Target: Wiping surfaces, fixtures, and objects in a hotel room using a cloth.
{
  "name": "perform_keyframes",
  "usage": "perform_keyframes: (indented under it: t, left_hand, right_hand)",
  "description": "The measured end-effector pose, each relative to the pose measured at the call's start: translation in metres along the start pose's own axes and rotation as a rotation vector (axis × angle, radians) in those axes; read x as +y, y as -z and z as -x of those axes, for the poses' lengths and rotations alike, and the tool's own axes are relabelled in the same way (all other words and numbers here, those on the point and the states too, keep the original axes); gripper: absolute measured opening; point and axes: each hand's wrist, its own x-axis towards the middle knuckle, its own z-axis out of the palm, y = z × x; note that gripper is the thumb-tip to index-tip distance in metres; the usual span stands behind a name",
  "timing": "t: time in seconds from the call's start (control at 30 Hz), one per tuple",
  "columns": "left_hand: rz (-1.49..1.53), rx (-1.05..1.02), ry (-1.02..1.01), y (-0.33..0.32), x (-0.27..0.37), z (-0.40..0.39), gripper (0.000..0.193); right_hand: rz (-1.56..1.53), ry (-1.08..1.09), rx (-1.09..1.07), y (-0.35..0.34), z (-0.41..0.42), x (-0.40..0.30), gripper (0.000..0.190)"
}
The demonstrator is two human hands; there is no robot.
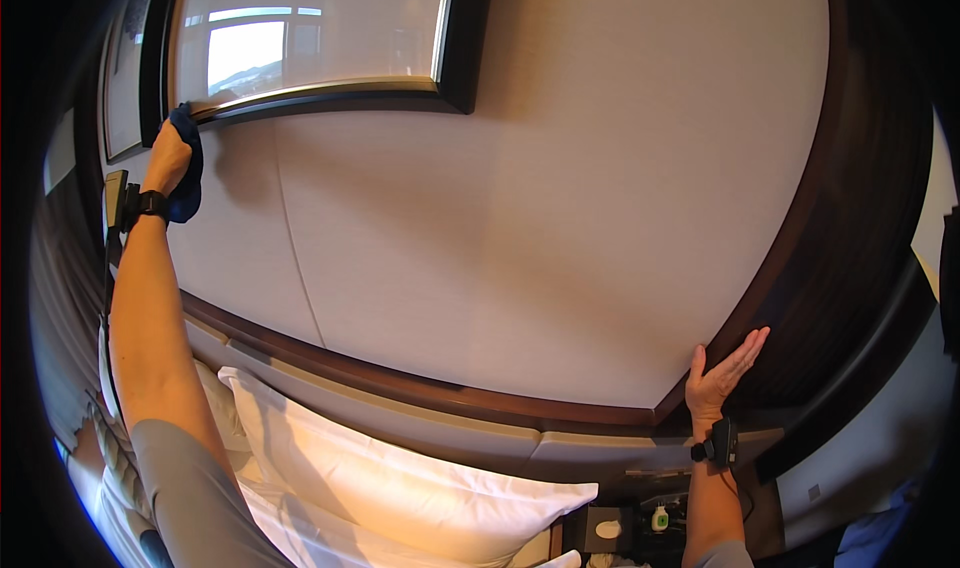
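My left hand [172,154] grips a dark blue cloth [190,174] at the lower left corner of a framed picture [352,97]. Part of the cloth hangs down past the wrist. The picture has a black outer frame with a gold inner edge, and its glass reflects a window. At the lower right, my right hand [721,379] is raised with fingers extended and thumb apart, holding nothing. It is against or just in front of the dark wood trim [739,328] beside the pale wall panel [570,253]; contact cannot be told.
Below the panel runs a padded headboard [450,429], with white pillows [405,478] leaning on it. A tissue box [600,530] and a small white bottle [660,518] stand at the lower right. A second framed picture [124,110] hangs at the far left, above a grey curtain [67,268].
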Motion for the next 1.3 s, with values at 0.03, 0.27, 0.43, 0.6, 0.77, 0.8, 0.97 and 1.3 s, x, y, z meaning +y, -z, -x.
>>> perform_keyframes:
  t: [0.03, 0.27, 0.43, 0.6, 0.77, 0.8, 0.97, 1.3]
  left_hand:
    - [0.0, 0.019, -0.01, -0.001, 0.004, 0.002, 0.032]
    - [-0.094, 0.08, -0.154, 0.001, 0.048, 0.013, 0.027]
    - [-0.259, 0.15, -0.228, -0.016, 0.145, 0.045, 0.04]
    - [-0.219, 0.087, -0.267, -0.017, 0.286, 0.093, 0.05]
    - [-0.052, 0.053, -0.308, -0.016, 0.391, 0.124, 0.046]
    - [-0.06, 0.059, -0.297, -0.014, 0.391, 0.122, 0.046]
    - [0.908, -0.392, 0.056, 0.032, 0.36, 0.118, 0.025]
    - [1.105, 0.276, 1.159, -0.045, 0.071, 0.253, 0.015]
  right_hand:
    - [0.01, 0.001, -0.003, 0.0, -0.001, -0.001, 0.088]
    - [0.012, -0.006, -0.061, 0.008, -0.002, -0.01, 0.088]
    - [-0.09, -0.017, -0.128, 0.019, -0.006, -0.007, 0.091]
    - [-0.135, -0.048, -0.169, 0.029, -0.009, -0.012, 0.093]
    - [-0.183, -0.066, -0.218, 0.035, -0.013, -0.017, 0.094]
    - [-0.191, -0.054, -0.218, 0.035, -0.013, -0.019, 0.094]
    - [-0.201, -0.087, -0.24, 0.028, -0.008, -0.022, 0.092]
    - [0.023, 0.067, -0.109, 0.012, 0.0, -0.007, 0.087]
